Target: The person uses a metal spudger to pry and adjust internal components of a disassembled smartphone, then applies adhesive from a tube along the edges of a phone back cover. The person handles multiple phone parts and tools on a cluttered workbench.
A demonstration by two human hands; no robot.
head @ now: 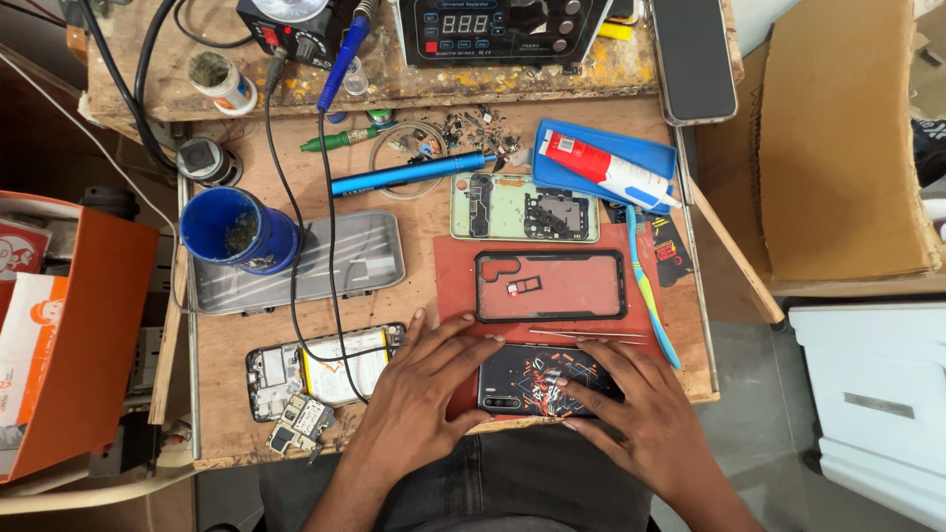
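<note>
The left hand (419,389) lies spread, fingers flat against the left end of a dark patterned phone (537,379); the right hand (631,409) presses open on its right end (near the desk's (236,345) front edge). Just behind lies an empty black-rimmed case (550,286).

A black phone back (532,379) with orange-white graphic lies on a red mat (458,266), near a blue cup (236,232).

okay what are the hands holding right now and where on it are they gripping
Both hands press a dark patterned phone back cover flat on the red mat: left hand at its left end, right hand over its right end. It isn't lifted.
</note>
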